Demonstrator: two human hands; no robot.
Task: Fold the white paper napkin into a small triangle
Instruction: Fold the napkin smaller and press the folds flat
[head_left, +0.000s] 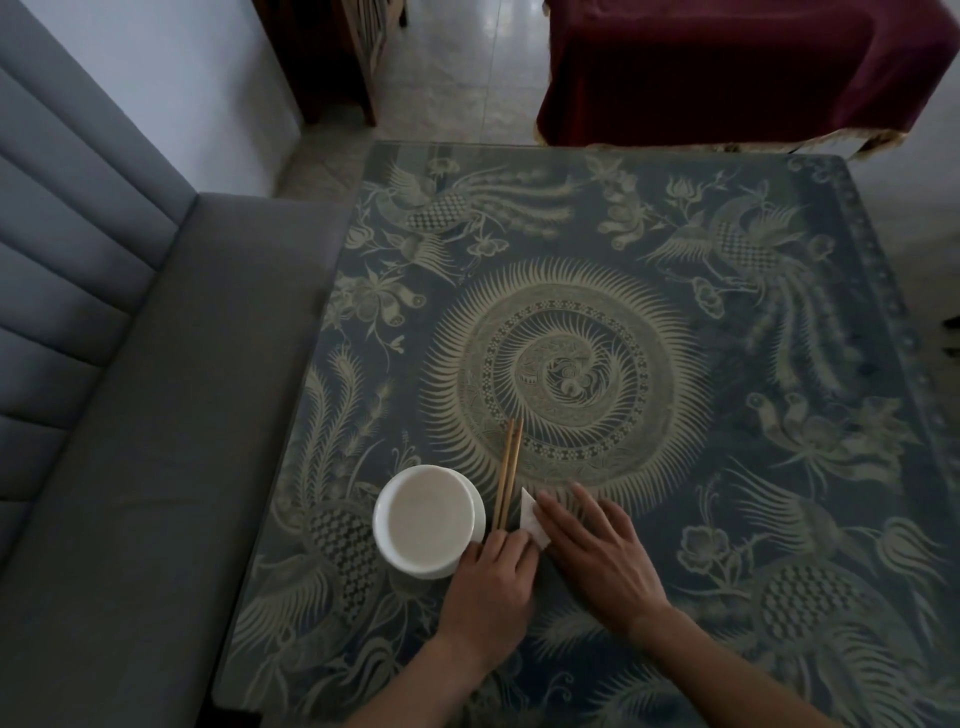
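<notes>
The white paper napkin (531, 517) lies folded small on the patterned table (675, 322), just right of a pair of chopsticks. Only its upper point and left part show. My right hand (597, 551) lies flat across it with fingers spread, pressing it down. My left hand (493, 577) rests at the napkin's near-left corner, fingers curled with their tips against the paper's edge and the near ends of the chopsticks. How much of the napkin lies under my hands is hidden.
A white bowl (427, 519) stands on the table left of my left hand, touching it. Wooden chopsticks (508, 473) lie between bowl and napkin, pointing away. A grey sofa (130, 415) borders the left edge. A dark red cloth-covered piece (727, 67) stands beyond the far edge.
</notes>
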